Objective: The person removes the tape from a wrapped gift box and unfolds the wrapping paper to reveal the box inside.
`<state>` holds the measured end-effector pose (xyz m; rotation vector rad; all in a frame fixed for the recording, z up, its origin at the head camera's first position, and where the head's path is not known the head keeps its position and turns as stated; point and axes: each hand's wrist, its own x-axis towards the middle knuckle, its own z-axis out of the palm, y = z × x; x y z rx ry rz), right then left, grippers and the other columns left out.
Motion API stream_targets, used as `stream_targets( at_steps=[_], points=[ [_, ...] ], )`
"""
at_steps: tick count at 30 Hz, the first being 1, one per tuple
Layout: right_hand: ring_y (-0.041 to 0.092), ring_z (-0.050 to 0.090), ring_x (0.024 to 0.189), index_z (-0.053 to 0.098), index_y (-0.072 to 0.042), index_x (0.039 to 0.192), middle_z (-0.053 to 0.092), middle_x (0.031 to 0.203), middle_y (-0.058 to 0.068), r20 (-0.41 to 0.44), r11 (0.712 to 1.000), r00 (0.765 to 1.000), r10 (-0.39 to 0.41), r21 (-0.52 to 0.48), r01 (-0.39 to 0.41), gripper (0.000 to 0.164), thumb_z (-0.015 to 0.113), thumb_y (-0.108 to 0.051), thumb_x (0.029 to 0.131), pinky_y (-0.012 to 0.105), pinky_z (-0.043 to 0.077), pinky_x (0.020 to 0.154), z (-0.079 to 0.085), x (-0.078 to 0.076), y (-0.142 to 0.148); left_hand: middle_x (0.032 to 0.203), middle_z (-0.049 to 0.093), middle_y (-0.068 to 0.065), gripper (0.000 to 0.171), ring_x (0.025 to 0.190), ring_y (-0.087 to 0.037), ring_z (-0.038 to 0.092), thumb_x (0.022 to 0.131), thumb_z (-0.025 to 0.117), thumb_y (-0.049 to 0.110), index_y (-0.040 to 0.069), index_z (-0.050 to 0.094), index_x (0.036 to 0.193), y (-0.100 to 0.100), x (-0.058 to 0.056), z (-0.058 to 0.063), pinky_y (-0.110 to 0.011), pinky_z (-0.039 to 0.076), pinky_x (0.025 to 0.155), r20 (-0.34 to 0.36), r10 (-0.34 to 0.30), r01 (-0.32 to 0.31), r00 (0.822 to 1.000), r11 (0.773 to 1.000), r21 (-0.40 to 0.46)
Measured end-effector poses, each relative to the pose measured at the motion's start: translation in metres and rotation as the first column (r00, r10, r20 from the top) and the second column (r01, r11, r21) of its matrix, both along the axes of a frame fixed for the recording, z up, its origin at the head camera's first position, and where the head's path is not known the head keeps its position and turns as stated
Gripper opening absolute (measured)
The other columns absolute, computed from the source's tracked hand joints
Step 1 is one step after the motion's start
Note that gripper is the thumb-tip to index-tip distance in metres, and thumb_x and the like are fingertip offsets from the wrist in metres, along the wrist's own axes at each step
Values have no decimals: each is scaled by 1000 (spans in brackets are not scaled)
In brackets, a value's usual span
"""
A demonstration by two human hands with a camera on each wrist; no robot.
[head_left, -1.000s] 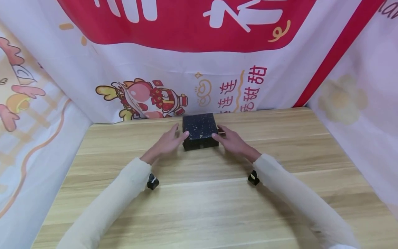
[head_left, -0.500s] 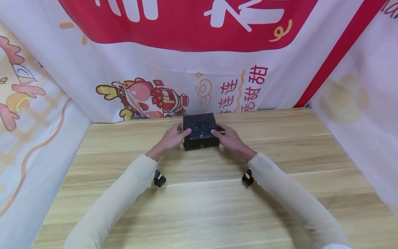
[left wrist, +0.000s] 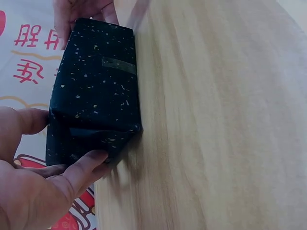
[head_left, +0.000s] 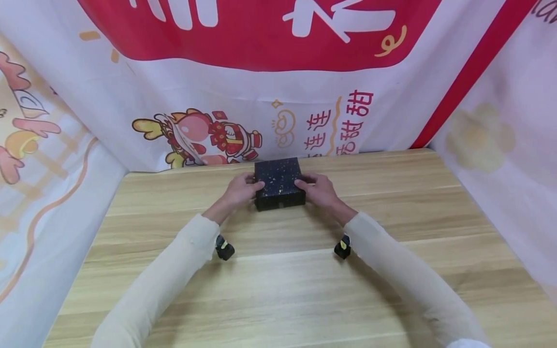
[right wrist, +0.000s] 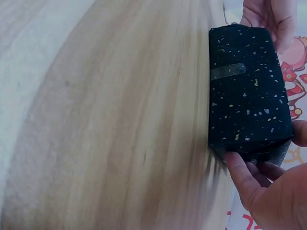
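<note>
A box wrapped in dark speckled paper [head_left: 278,176] sits near the table's back edge in the head view. My left hand [head_left: 237,193] grips its left end, thumb on the top edge and fingers against the side. At the opposite end, my right hand [head_left: 324,194] holds it the same way. The left wrist view shows the folded paper end under the left fingers [left wrist: 79,175], and a strip of clear tape [left wrist: 118,65] on the long side. In the right wrist view, the right fingers [right wrist: 242,177] press against the other folded end.
The wood-grain table [head_left: 278,290] stretches out in front of the box. Behind it hangs a printed white and red cloth [head_left: 196,82], with more cloth at both sides. Small black wrist cameras [head_left: 225,249] hang under the sleeves.
Both hands have moved inward from beside the wrapped box, and their thumbs and fingers have closed on its two ends. The box stays in about the same place.
</note>
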<state>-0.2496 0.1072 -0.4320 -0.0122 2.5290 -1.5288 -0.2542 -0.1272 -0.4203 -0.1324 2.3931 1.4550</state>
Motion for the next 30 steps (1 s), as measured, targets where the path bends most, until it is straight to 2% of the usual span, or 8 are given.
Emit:
stream_targets(
  at_steps=[6, 10, 12, 15, 19, 24, 30],
  points=[
    [22, 58, 113, 50, -14, 132, 57, 128, 8, -31, 1000, 999, 11, -18, -12, 49, 62, -32, 87, 33, 52, 93, 5, 5, -3, 145, 38, -10, 65, 127, -24, 47, 89, 60, 28, 12, 28, 144, -4, 6, 3, -35, 47, 101, -35, 8, -7, 999, 1000, 28],
    [22, 61, 109, 52, -13, 131, 57, 128, 9, -62, 999, 998, 2, -51, -5, 46, 62, -24, 88, 31, 56, 83, 9, 9, -3, 150, 32, -9, 68, 127, -27, 47, 87, 63, 24, 14, 27, 144, -4, 9, 4, -35, 49, 97, -123, -1, 5, 992, 999, 32],
    [22, 62, 108, 52, -13, 130, 56, 130, 10, -71, 997, 997, -2, -71, -3, 45, 62, -21, 88, 29, 57, 79, 10, 10, -3, 150, 32, -10, 67, 124, -29, 50, 86, 65, 22, 14, 30, 142, -5, 10, 2, -36, 51, 94, -191, -6, 11, 982, 1000, 21],
    [23, 62, 106, 52, -12, 129, 56, 130, 11, -79, 993, 997, -5, -114, -4, 42, 61, -17, 88, 26, 58, 76, 11, 12, -1, 148, 35, -11, 64, 120, -31, 53, 85, 66, 20, 13, 33, 140, -6, 13, 0, -38, 51, 94, -292, -29, 31, 956, 1000, 2],
    [25, 63, 105, 54, -9, 127, 57, 128, 13, -64, 980, 998, -14, -199, 1, 39, 59, -16, 90, 29, 58, 78, 11, 13, 1, 146, 39, -9, 61, 120, -30, 54, 85, 67, 18, 16, 36, 138, -7, 18, -5, -39, 50, 96, -366, -18, 29, 930, 999, 26],
    [25, 59, 111, 50, -10, 130, 54, 131, 12, 20, 954, 999, -32, -298, 37, 43, 52, -33, 94, 37, 56, 85, 15, 15, 3, 145, 42, -4, 62, 123, -26, 51, 82, 69, 16, 22, 39, 136, -7, 21, -13, -38, 47, 101, -409, 35, 15, 912, 993, 117],
    [29, 53, 119, 47, -13, 133, 50, 134, 10, 154, 877, 988, -2, -474, 75, 50, 44, -45, 94, 44, 51, 94, 22, 17, 6, 142, 45, -5, 63, 124, -25, 50, 79, 72, 8, 19, 42, 133, -5, 25, -22, -39, 47, 100, -458, 99, -1, 883, 978, 211]
  ],
)
